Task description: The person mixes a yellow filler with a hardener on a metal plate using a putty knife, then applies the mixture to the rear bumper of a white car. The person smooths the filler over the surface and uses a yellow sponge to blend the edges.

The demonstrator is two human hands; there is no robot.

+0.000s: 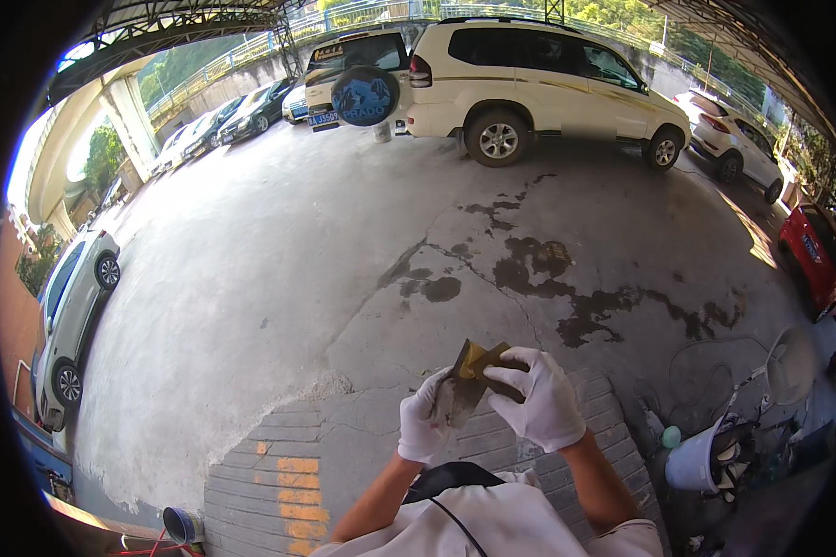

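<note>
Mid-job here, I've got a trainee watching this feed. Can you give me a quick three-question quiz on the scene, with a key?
1. What covers the left hand and the right hand?
2. True or false: the cream SUV stands to the left of the red car in the picture.
3. What colour is the patch showing between the hands? A) blue B) yellow C) red

Key: 1. White gloves. 2. True. 3. B.

Wht gloves [545,404], bare forearms [381,499], off-wht top [515,524], curved blk panel [455,477] up front, thin blk cable [459,526]
</note>
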